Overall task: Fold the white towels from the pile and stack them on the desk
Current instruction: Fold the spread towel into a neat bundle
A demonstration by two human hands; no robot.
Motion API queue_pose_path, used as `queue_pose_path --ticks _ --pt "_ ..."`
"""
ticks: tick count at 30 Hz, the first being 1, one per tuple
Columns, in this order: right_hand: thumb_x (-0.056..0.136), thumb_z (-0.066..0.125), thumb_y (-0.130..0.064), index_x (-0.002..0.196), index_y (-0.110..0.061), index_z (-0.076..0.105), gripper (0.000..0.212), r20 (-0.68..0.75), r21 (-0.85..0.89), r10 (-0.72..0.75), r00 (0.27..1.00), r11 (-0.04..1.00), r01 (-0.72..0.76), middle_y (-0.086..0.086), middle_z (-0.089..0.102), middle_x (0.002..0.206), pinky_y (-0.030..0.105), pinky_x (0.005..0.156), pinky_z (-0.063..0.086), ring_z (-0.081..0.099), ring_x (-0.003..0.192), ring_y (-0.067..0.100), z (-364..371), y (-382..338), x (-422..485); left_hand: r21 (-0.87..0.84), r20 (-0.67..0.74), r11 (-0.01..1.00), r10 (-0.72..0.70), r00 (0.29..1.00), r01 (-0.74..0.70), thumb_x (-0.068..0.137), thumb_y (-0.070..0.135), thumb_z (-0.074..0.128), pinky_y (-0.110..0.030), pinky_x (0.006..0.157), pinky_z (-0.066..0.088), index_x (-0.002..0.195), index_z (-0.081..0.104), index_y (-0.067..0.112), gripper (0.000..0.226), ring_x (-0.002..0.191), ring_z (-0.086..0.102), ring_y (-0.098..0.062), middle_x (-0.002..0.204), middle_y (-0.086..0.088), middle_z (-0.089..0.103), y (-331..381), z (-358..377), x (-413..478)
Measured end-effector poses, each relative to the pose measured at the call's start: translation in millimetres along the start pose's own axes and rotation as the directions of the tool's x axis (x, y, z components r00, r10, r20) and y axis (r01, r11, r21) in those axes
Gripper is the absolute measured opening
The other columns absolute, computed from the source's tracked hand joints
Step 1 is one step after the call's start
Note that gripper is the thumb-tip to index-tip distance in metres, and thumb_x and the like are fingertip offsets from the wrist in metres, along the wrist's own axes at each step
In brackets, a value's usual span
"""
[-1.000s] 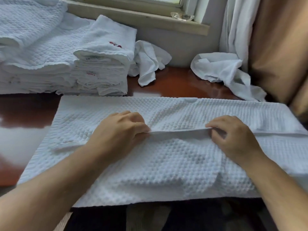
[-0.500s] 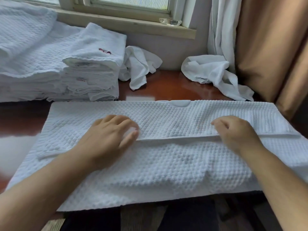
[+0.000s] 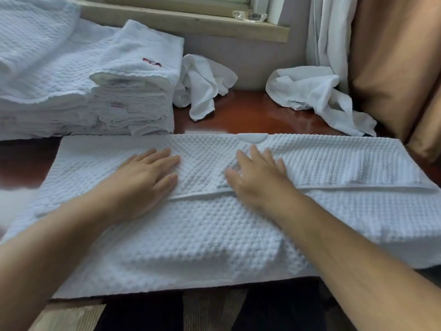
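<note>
- My left hand (image 3: 148, 181) lies flat on the white waffle towel (image 3: 214, 235), fingers straight and slightly spread, palm down, holding nothing.
- My right hand (image 3: 257, 177) lies flat on the same towel just beside the left, fingers straight and fanned toward the window side, released, gripping nothing; its edges look a little blurred.
- The towel is spread across the desk (image 3: 250, 115) under both hands, with one flap folded over so that its hemmed edge (image 3: 358, 188) runs crosswise from beneath my left palm, under the heel of my right hand, and on past my right wrist.
- Both sets of fingertips rest on the folded flap, beyond the hem; my forearms cross the lower layer nearer to me, which hangs slightly over the desk's near edge.
- A small smooth tab (image 3: 254, 138) shows at the towel's far edge, just beyond my right fingertips.
- Beyond my left hand stands a stack of folded towels (image 3: 133, 101), the top one marked with small red embroidery; further out on that side sits a broader heap of folded waffle towels (image 3: 43, 68).
- Beyond and between my hands a crumpled white cloth (image 3: 202, 84) lies against the wall, touching the stack's side.
- Beyond my right hand another loose white towel (image 3: 310, 91) is slumped on the desk near a white curtain (image 3: 327, 32) and a tan drape (image 3: 393, 68).
- A clear glass dish (image 3: 249, 16) sits on the windowsill (image 3: 191, 22), well beyond my hands.
</note>
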State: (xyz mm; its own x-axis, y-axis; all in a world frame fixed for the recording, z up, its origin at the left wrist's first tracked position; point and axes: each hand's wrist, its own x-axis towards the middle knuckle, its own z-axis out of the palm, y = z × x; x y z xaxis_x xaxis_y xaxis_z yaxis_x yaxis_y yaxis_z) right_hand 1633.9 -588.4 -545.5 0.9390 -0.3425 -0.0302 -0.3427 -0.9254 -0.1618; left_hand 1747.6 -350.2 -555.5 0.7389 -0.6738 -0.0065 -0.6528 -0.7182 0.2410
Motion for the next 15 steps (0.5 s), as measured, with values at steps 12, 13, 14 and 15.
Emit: queue_pose_path --ticks 12,13,14,15 --pt "0.1 0.029 -0.058 0.155 -0.027 0.034 0.063 -0.021 -0.033 -0.36 0.933 0.933 0.359 0.015 0.026 0.162 0.05 0.122 0.016 0.018 0.151 0.035 22 -97 -4 -0.02 -0.137 0.986 -0.165 0.977 0.164 0.105 0.05 0.033 -0.043 0.121 0.021 0.15 0.04 0.041 0.047 0.15 0.024 -0.017 0.163 0.007 0.031 -100 -27 -17" --pt "0.101 0.038 -0.048 0.143 -0.022 0.052 0.051 -0.133 -0.028 -0.456 0.88 0.889 0.456 0.013 0.045 0.149 0.048 0.115 0.03 0.036 0.14 0.034 21 -100 -11 -0.043 -0.202 0.989 -0.145 0.969 0.139 0.105 0.045 0.038 -0.042 0.118 0.027 0.145 0.05 0.035 0.043 0.145 0.033 -0.02 0.157 0.004 0.042 -98 -28 -19" --pt "0.101 0.047 -0.039 0.129 -0.018 0.064 0.039 -0.23 -0.017 -0.536 0.812 0.837 0.547 0.009 0.058 0.133 0.047 0.104 0.041 0.049 0.127 0.031 21 -103 -20 -0.047 -0.279 0.994 -0.107 0.954 0.097 0.104 0.039 0.045 -0.041 0.114 0.032 0.138 0.058 0.029 0.038 0.138 0.041 -0.023 0.147 0.001 0.053 -93 -29 -24" --pt "0.099 0.052 -0.034 0.12 -0.017 0.069 0.032 -0.292 -0.001 -0.591 0.752 0.786 0.618 0.005 0.064 0.123 0.046 0.096 0.046 0.055 0.117 0.028 22 -105 -31 -0.039 -0.358 0.998 -0.055 0.932 0.044 0.102 0.033 0.051 -0.04 0.109 0.037 0.13 0.065 0.025 0.032 0.128 0.047 -0.024 0.135 0.0 0.06 -88 -29 -32"
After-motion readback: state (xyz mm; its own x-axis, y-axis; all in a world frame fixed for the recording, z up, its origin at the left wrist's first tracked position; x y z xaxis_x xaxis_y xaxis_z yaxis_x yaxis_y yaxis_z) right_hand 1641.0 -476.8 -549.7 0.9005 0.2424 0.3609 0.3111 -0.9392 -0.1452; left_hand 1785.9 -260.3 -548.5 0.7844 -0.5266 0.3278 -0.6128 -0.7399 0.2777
